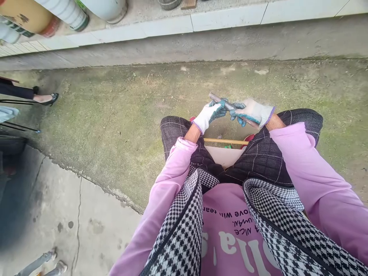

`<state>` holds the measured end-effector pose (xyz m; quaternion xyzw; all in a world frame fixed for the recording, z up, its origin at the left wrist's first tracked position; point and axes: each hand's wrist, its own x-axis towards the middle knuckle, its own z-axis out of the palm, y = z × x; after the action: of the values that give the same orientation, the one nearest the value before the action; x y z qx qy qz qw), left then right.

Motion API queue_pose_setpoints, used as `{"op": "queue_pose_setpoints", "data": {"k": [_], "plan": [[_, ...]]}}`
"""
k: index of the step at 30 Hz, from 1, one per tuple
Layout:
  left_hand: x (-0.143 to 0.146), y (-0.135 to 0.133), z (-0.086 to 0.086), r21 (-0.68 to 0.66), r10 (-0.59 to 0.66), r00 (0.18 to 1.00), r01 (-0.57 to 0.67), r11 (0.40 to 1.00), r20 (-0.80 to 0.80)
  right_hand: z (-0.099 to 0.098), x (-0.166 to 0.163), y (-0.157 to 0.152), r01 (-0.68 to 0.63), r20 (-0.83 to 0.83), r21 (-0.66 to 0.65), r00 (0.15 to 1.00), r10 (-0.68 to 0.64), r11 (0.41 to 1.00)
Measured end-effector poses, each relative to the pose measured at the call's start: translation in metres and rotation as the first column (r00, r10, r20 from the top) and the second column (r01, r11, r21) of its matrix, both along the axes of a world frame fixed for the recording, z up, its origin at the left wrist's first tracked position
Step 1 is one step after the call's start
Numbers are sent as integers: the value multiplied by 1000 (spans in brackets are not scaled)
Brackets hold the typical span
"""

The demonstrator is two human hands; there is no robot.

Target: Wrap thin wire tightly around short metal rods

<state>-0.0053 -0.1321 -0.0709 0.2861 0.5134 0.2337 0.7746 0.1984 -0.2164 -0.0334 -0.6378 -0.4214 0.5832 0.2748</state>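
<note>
Mossy concrete (115, 115), both grips closed on rod (222, 101)

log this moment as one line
left hand: grips metal rod | right hand: grips same rod | posture: seated, hands above knees | nearby: wooden stick

Your gloved left hand (209, 114) and right hand (250, 112) cover most of the grey rod (222, 102); only its 10 o'clock end shows. Your knees hide most of the wooden stick (222, 141) and the red objects (249, 137) beneath. At 9 o'clock, a person's shoe (49, 99) shows, the body cut off. At 11 o'clock, the barrels (66, 12) are cropped.
</note>
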Motion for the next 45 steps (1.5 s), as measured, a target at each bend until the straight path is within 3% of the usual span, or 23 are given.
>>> {"op": "queue_pose_setpoints", "data": {"k": [4, 7, 13, 15, 17, 21, 24, 27, 29, 32, 35, 38, 41, 45], "plan": [[7, -4, -14, 58, 12, 996, -7, 998, -89, -13, -12, 3, -15, 80, -19, 997, 16, 1000], [3, -4, -18, 206, 15, 986, 20, 978, -165, -26, -26, 8, 37, 152, 11, 988, -39, 999], [-17, -3, -6, 502, 20, 914, 203, 840, -404, -50, -36, 25, 53, 179, 115, 981, -73, 992], [-16, -5, -4, 478, 12, 927, 182, 859, -374, -54, -38, 27, -8, 261, 193, 964, -43, 981], [-11, -7, -3, 370, 32, 957, 80, 926, -287, -54, -41, 26, -89, 335, 281, 942, -10, 956], [-4, -4, 5, 214, 111, 979, -74, 974, -168, -42, -45, 25, -160, 297, 327, 953, 60, 932], [-12, 0, 25, 184, 12, 987, 18, 983, -162, -29, -39, 29, 51, 194, 269, 975, -106, 962], [-21, -2, 52, 162, -129, 971, 163, 973, -201, -18, -32, 36, 255, 95, 204, 956, -279, 945], [-23, -6, 67, 162, -198, 962, 229, 960, -187, -15, -31, 37, 246, 91, 226, 958, -272, 943], [-24, -8, 77, 194, -271, 952, 296, 935, -143, -13, -38, 33, 66, 162, 232, 981, -106, 970], [-28, -4, 70, 241, -278, 946, 313, 918, -169, -13, -44, 28, -48, 122, 179, 992, 26, 983], [-38, 5, 54, 276, -276, 931, 337, 900, -239, -12, -45, 25, -13, 85, 171, 996, -2, 985], [-45, 11, 37, 293, -286, 908, 376, 879, -307, -10, -40, 22, -9, 164, 150, 986, -15, 989], [-48, 16, 21, 320, -235, 850, 414, 852, -472, -6, -34, 17, -163, 300, 116, 946, 122, 980]]}}
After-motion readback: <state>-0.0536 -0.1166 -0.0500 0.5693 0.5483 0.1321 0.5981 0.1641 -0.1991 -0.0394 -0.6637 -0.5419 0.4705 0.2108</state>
